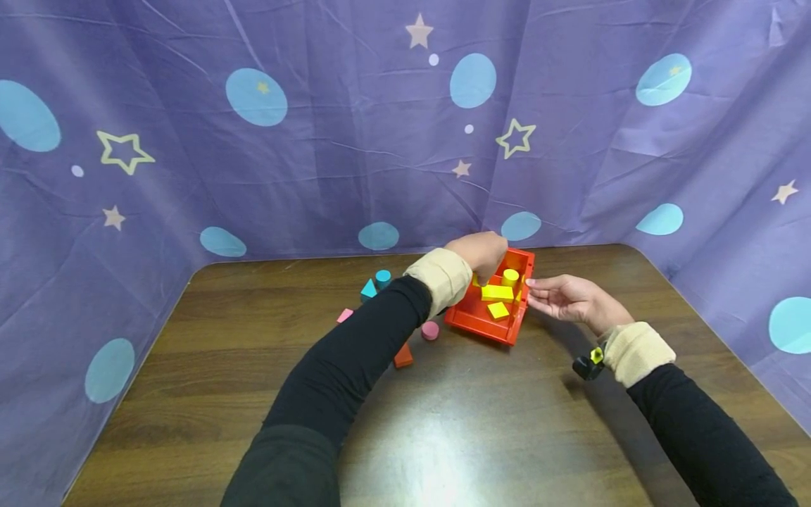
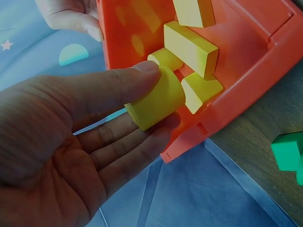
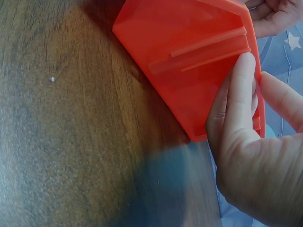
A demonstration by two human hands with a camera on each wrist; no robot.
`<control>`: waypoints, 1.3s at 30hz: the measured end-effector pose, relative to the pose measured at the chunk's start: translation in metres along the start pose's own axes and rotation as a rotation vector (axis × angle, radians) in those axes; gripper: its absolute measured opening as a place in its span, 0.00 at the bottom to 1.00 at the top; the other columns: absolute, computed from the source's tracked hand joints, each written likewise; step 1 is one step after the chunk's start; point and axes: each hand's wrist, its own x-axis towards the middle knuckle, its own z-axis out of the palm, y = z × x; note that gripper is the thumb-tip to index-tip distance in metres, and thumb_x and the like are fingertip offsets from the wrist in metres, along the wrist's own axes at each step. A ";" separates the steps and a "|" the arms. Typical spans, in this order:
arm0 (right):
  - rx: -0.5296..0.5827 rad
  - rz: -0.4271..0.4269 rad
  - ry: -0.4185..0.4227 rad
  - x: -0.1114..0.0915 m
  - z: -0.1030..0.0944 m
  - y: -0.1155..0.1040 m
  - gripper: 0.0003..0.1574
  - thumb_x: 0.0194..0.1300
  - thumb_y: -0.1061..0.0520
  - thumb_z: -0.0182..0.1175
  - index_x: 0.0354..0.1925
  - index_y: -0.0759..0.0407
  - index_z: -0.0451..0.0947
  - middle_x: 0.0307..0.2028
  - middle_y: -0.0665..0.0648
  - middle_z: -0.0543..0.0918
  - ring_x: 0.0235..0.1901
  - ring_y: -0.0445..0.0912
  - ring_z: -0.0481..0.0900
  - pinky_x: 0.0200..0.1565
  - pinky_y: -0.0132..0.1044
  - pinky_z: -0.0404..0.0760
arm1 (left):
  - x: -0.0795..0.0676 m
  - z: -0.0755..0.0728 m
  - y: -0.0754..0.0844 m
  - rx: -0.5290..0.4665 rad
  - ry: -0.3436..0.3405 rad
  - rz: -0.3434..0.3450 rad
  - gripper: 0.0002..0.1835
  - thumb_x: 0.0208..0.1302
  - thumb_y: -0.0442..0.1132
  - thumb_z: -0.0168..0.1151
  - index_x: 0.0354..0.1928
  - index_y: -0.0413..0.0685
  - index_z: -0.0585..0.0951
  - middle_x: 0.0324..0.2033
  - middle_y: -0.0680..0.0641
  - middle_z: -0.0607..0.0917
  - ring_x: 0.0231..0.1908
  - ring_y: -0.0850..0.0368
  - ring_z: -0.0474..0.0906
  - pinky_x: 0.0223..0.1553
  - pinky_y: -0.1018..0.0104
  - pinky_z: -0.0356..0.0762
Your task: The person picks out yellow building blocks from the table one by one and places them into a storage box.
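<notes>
A red open plastic box (image 1: 469, 315) sits tilted toward me at the back of the table. My left hand (image 1: 483, 255) reaches over its far left side, and in the left wrist view its thumb and fingers pinch a thick yellow cylinder block (image 2: 158, 101). Inside the box lie several yellow blocks, among them a long rectangular block (image 2: 189, 47), a smaller block (image 2: 203, 91) and an upright cylinder (image 1: 510, 277). At the box's right side is my right hand (image 1: 573, 301), its thumb and fingers gripping the edge of the side wall (image 3: 203, 99).
Left of the box stand a blue cylinder (image 1: 383, 279) and a blue triangular block (image 1: 369, 289). A pink round block (image 1: 430, 330), another pink block (image 1: 345, 315) and an orange-red block (image 1: 403, 357) lie around my left forearm. A purple patterned cloth (image 1: 342, 176) hangs behind the table.
</notes>
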 end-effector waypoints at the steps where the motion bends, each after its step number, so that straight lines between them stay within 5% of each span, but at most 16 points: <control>1: 0.001 -0.001 0.003 0.000 0.000 0.000 0.21 0.80 0.62 0.45 0.37 0.65 0.84 0.38 0.59 0.88 0.39 0.47 0.87 0.51 0.33 0.85 | 0.000 0.000 0.000 0.001 -0.004 -0.004 0.10 0.59 0.34 0.73 0.42 0.47 0.85 0.39 0.51 0.83 0.37 0.59 0.73 0.41 0.69 0.80; 24: 0.000 0.027 -0.078 0.001 -0.003 0.001 0.21 0.80 0.62 0.44 0.40 0.66 0.84 0.38 0.60 0.89 0.40 0.47 0.88 0.51 0.32 0.85 | 0.006 0.008 0.008 0.026 -0.126 -0.071 0.21 0.61 0.33 0.72 0.56 0.50 0.80 0.54 0.52 0.83 0.48 0.59 0.75 0.54 0.66 0.79; 39: 0.000 0.037 -0.123 0.002 -0.005 -0.002 0.26 0.81 0.61 0.39 0.40 0.66 0.85 0.39 0.59 0.89 0.41 0.47 0.88 0.52 0.33 0.85 | 0.011 0.019 0.008 0.029 -0.075 -0.069 0.18 0.62 0.31 0.68 0.53 0.50 0.81 0.48 0.52 0.82 0.44 0.57 0.74 0.50 0.65 0.79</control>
